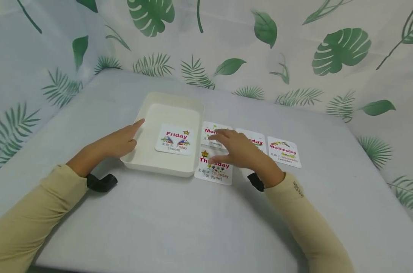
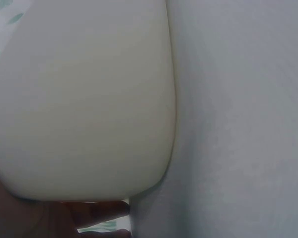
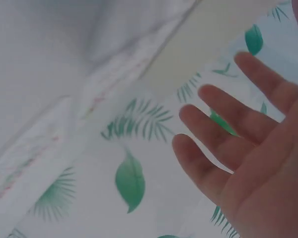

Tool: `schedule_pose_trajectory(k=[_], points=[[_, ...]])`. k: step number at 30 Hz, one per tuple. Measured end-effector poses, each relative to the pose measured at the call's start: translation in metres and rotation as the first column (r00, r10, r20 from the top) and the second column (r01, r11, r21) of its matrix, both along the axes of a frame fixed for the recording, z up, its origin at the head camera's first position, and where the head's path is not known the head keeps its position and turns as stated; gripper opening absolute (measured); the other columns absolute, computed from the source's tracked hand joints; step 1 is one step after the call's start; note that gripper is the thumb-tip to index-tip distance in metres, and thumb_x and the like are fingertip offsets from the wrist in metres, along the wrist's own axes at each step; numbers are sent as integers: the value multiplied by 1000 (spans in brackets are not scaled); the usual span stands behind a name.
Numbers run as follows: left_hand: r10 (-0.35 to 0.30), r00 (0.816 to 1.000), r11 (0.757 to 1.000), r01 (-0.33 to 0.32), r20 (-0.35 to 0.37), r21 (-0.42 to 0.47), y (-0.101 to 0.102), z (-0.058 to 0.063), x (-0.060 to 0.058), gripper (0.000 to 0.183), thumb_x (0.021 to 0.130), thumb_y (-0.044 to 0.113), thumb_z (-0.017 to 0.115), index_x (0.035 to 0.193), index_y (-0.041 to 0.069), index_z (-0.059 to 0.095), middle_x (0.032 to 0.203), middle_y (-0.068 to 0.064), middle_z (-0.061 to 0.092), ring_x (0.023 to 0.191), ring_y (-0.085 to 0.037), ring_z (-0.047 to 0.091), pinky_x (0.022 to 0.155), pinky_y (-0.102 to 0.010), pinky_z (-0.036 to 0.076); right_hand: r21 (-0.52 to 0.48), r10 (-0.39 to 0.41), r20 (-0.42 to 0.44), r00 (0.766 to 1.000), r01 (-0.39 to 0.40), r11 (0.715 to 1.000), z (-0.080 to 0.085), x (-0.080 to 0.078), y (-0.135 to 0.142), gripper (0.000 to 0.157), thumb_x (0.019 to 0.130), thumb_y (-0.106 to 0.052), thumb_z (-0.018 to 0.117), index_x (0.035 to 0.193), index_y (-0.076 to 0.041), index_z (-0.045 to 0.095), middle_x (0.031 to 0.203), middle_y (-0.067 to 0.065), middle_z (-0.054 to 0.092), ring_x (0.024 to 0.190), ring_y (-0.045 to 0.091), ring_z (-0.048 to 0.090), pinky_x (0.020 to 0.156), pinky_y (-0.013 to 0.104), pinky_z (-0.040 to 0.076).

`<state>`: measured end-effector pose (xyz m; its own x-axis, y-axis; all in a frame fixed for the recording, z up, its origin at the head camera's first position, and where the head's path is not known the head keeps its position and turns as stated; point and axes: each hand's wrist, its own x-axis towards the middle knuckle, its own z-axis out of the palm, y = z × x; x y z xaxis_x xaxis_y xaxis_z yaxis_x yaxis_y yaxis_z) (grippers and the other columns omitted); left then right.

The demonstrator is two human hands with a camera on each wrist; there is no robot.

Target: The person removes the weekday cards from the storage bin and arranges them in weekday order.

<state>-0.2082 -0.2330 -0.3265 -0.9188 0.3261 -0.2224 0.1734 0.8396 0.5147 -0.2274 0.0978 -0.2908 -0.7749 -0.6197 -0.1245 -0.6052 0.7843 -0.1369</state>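
My left hand [image 1: 119, 140] holds the left wall of a white rectangular tray [image 1: 158, 168], index finger extended along the rim. In the left wrist view the tray's outer wall [image 2: 99, 109] hides much of that hand. A Friday card [image 1: 173, 148] lies flat in the tray. My right hand [image 1: 238, 149] hovers over the cards right of the tray, fingers spread and holding nothing. Beneath it are a Thursday card [image 1: 213, 177] and a partly covered Monday card [image 1: 209, 131]. Another partly hidden card [image 1: 250, 134], ending in "sday", lies behind the hand; a Wednesday card [image 1: 284, 151] is farther right.
Everything rests on a table [image 1: 179, 223] with a pale grey cover. Behind and beside it hangs a white cloth [image 1: 233, 38] printed with green leaves. Black wrist straps [image 1: 102, 184] show on both arms.
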Motion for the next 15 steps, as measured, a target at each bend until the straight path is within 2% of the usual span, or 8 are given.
schedule_pose_trajectory(k=[3, 6, 11, 15], points=[[0, 1000, 1000, 0, -7, 7, 0, -1, 0, 68, 87, 4, 30, 145, -1, -5, 150, -28, 4, 138, -41, 6, 112, -54, 10, -46, 3, -17, 1000, -4, 999, 8, -15, -20, 71, 78, -50, 64, 137, -18, 41, 147, 10, 30, 135, 31, 29, 110, 50, 23], [-2, 1000, 1000, 2, -13, 7, -1, -2, 0, 68, 87, 4, 30, 145, -1, -5, 150, -28, 4, 138, -41, 6, 112, -54, 10, -34, 22, 8, 1000, -22, 999, 12, -27, -43, 73, 79, -53, 60, 139, -20, 37, 149, 9, 27, 136, 30, 26, 111, 49, 21], [-5, 1000, 1000, 5, -21, 7, -2, -3, 0, 67, 88, 4, 29, 145, -1, -5, 150, -27, 4, 138, -40, 6, 112, -53, 10, 3, 37, 87, 995, -37, 999, 8, -43, -77, 78, 78, -56, 59, 142, -21, 31, 150, 6, 24, 138, 27, 21, 113, 47, 18], [6, 1000, 1000, -6, -24, 5, -3, -3, 0, 67, 87, 4, 29, 145, -1, -4, 150, -27, 5, 139, -40, 7, 113, -52, 10, 65, 48, 131, 990, -57, 996, 1, -52, -98, 88, 74, -62, 59, 145, -22, 24, 151, 5, 22, 139, 25, 20, 113, 47, 17]])
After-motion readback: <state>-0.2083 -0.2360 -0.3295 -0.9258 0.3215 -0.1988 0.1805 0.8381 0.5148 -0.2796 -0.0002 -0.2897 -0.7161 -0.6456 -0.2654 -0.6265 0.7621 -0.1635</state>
